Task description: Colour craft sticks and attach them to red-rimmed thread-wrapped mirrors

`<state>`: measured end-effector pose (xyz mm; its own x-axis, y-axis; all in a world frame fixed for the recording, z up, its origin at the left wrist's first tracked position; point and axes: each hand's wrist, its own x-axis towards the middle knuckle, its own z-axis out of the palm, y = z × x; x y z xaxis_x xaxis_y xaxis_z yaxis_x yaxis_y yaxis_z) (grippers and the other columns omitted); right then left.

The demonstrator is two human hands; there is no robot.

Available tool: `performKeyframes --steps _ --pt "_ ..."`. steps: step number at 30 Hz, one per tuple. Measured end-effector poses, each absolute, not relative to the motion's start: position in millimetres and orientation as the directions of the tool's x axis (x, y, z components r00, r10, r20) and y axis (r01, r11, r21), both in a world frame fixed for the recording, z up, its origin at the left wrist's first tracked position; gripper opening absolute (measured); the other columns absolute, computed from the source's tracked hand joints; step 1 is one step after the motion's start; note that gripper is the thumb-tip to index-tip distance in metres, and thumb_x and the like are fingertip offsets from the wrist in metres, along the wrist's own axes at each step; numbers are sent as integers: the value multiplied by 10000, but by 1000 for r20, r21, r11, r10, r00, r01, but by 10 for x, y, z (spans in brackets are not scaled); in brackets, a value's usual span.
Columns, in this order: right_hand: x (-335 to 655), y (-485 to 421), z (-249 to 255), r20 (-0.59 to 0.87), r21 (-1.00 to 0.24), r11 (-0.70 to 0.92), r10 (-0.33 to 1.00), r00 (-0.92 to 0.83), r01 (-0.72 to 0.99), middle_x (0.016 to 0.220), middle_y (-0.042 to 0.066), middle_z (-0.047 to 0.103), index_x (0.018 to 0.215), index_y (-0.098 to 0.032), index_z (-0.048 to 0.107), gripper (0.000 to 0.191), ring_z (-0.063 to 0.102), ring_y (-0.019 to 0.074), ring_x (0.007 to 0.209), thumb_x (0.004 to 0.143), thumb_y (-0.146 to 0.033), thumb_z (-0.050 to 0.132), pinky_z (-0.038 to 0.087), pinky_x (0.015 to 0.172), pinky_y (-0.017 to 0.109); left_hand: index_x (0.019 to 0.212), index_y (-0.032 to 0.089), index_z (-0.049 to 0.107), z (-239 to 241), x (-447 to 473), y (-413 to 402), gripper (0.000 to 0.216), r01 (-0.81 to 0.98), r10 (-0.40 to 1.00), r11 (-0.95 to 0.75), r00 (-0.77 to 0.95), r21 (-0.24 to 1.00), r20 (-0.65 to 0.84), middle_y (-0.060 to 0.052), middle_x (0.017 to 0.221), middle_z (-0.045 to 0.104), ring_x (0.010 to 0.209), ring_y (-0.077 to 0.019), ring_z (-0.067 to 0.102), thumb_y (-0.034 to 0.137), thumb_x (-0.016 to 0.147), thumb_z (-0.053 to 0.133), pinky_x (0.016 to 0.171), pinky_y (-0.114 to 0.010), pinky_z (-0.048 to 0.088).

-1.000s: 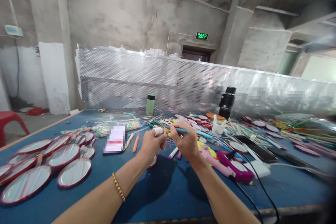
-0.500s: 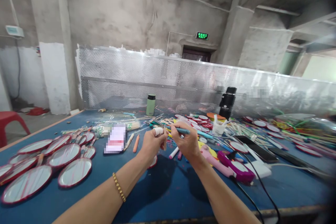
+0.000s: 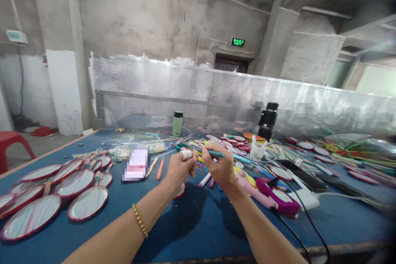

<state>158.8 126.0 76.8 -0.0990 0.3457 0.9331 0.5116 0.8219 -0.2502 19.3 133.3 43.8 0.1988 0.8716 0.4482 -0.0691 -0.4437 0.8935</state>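
Observation:
My left hand [image 3: 182, 169], with white tape round a finger, is closed on a small light-brown piece [image 3: 194, 168] that looks like wood. Its full shape is hidden by the fingers. In my right hand [image 3: 220, 165] a slim, teal-handled, pen-like tool [image 3: 216, 154] is gripped like a pencil. The tool's front end points left, close to my left fingertips; I cannot tell whether it touches the piece. Below my left hand, a round red-rimmed disc [image 3: 181, 191] is partly covered. Markers [image 3: 205, 180] lie on the blue table [image 3: 192, 227] between the hands.
Red-rimmed oval mirrors [image 3: 89, 203] are heaped at left beside a phone [image 3: 136, 164]. A green bottle [image 3: 177, 123] and a black flask [image 3: 268, 121] stand at the back. On the right lie a purple glue-gun-like tool [image 3: 276, 198], cables, a dark phone [image 3: 301, 174] and sticks.
Both hands stay almost in place and keep their holds. The teal-handled tool shifts barely, and nothing else on the table has visibly moved.

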Motion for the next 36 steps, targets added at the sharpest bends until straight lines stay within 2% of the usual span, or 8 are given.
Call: performKeyframes --steps 36 --pt "1600 1290 754 935 -248 821 341 -94 514 697 9 666 730 -200 647 178 614 150 644 890 -191 568 492 617 267 885 136 642 443 189 1321 243 -53 884 -421 197 905 423 26 738 631 564 -96 577 363 960 601 556 -253 518"
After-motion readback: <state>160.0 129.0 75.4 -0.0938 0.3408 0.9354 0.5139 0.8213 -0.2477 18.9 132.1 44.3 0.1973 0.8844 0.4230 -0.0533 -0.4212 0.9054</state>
